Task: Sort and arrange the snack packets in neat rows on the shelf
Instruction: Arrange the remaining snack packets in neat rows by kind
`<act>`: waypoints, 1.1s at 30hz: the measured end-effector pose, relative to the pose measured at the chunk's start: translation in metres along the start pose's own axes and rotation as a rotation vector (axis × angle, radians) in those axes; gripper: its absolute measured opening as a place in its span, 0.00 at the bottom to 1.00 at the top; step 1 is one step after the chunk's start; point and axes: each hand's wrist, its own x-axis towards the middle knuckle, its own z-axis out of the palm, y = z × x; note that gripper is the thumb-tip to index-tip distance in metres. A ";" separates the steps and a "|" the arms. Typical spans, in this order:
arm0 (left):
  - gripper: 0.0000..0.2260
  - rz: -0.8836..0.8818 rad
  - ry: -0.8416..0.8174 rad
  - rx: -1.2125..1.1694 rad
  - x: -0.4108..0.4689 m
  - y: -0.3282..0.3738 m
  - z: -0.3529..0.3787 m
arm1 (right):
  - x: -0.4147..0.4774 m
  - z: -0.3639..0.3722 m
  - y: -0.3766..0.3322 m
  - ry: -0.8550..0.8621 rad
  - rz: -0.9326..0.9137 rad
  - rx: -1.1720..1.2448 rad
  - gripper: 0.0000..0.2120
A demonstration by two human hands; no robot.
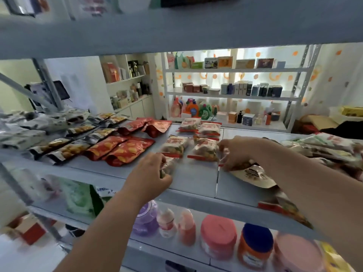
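One packet (168,167) left hand (150,171), second packet (223,156) right hand (236,152).

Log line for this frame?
left hand: grips small packet | right hand: pinches clear packet | shelf: partly sorted

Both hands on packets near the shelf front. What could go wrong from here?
1. The left hand grips a small packet by the shelf's front edge; a slip would likely drop it onto the bottles below.
2. The right hand pinches a clear packet beside the white-and-red row; it may knock that row askew.
3. An overhanging packet sits at the edge below the right forearm; a brush could tip it off.
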 end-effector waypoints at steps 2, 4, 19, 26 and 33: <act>0.11 0.065 -0.023 0.079 0.006 -0.009 0.001 | 0.001 -0.003 -0.004 0.050 0.024 0.009 0.25; 0.17 0.150 -0.046 0.130 0.010 -0.021 0.004 | -0.002 -0.008 -0.003 0.157 0.087 0.021 0.18; 0.27 0.466 -0.018 0.208 0.023 -0.058 0.015 | -0.071 0.088 -0.136 0.530 0.076 0.192 0.27; 0.29 0.481 -0.070 0.213 0.029 -0.052 0.009 | -0.078 0.096 -0.128 0.561 0.019 0.180 0.30; 0.26 0.604 -0.007 0.090 0.026 0.044 -0.009 | -0.146 0.077 -0.036 0.712 0.123 0.175 0.24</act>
